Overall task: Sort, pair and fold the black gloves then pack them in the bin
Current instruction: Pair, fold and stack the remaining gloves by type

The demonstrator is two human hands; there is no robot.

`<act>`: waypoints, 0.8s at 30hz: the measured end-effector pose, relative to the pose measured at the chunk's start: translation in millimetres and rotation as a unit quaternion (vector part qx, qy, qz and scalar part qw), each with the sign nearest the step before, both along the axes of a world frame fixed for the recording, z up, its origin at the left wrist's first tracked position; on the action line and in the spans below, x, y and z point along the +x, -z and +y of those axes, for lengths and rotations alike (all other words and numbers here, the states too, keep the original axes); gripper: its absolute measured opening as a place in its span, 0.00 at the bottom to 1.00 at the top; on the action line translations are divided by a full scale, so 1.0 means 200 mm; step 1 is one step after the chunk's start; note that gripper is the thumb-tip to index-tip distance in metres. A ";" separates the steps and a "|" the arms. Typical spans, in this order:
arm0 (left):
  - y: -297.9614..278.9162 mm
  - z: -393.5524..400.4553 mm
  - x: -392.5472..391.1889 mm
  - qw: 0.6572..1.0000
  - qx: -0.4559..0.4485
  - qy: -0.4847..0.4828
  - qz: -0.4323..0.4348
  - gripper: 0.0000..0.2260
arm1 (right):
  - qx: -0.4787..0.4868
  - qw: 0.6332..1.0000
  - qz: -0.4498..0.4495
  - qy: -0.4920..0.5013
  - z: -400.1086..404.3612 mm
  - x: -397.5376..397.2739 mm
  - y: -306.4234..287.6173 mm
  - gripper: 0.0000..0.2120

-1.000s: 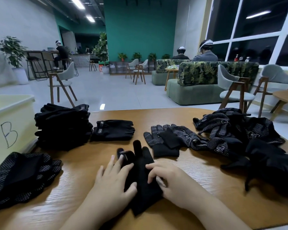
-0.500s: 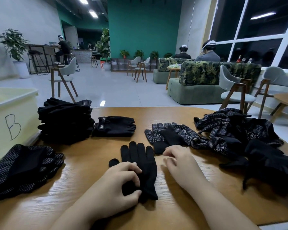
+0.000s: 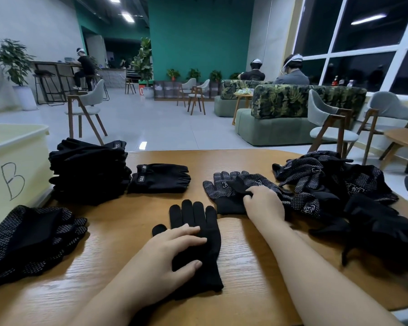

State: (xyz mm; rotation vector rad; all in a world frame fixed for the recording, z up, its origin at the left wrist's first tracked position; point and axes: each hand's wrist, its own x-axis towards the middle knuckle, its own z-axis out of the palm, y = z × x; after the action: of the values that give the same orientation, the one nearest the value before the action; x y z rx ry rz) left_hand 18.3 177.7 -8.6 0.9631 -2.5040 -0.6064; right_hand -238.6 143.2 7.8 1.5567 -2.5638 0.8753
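Landmark: the plain black glove, flat at table centre, fingers pointing away.

Change: the right hand has left the plain black glove and gone to the dotted gloves just right-and-beyond it, fingers curled, pinching a plain black piece lying on top of them. The left hand stays on the glove but has gone from curled to flat, fingers spread, pressing it down. My read: one glove is laid out and pinned, the right hand is fetching its mate. So this is the pairing step; fold not started, nothing visibly packed yet.

Room and edges, big to small:
- Table: far edge well beyond the glove, near edge close below its cuff. Bare wood right of the cuff, under the right forearm.
- Bin marked B: far left of the glove, at the table's left side. Inside is out of view.
- Loose unsorted heap: far right of the glove, running toward the right edge. Snag risk when pulling a mate out.
- Black stack: left-beyond the glove, beside the bin.
- Dotted pile: left of the glove, near the front-left edge.
- Fingerless pair: straight beyond the glove, apart from it.
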 end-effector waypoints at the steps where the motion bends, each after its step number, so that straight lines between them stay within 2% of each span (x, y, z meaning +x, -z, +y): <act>1: 0.00 0.00 -0.01 1.000 -0.004 0.000 -0.028 0.22 | -0.042 0.999 -0.017 -0.001 0.01 -0.01 0.01 0.14; 5: 0.00 0.00 -0.04 0.990 -0.038 -0.005 -0.135 0.29 | -0.223 0.968 -0.105 -0.052 0.03 -0.02 0.01 0.09; 9: 0.00 0.01 -0.04 0.988 -0.039 -0.008 -0.148 0.30 | -0.287 0.927 -0.219 -0.103 0.07 0.02 -0.01 0.08; 12: 0.01 0.00 -0.02 0.996 -0.030 -0.020 -0.076 0.27 | -0.325 0.907 -0.223 -0.151 0.11 0.07 -0.05 0.07; 16: 0.00 -0.01 -0.01 0.995 -0.012 -0.058 0.086 0.22 | -0.342 0.878 -0.220 -0.252 0.15 0.15 -0.06 0.10; 21: -0.08 -0.01 -0.05 0.961 0.020 -0.093 0.259 0.34 | -0.312 0.851 -0.211 -0.367 0.20 0.29 -0.05 0.08; 24: -0.14 -0.08 -0.09 0.942 0.040 -0.071 0.325 0.31 | -0.279 0.839 -0.196 -0.425 0.21 0.34 -0.03 0.06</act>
State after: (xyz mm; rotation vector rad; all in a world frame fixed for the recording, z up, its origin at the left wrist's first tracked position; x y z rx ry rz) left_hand 0.5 161.5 19.7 0.7940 -1.8231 -0.8242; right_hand -170.3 184.5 13.3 2.4400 -1.3773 1.9447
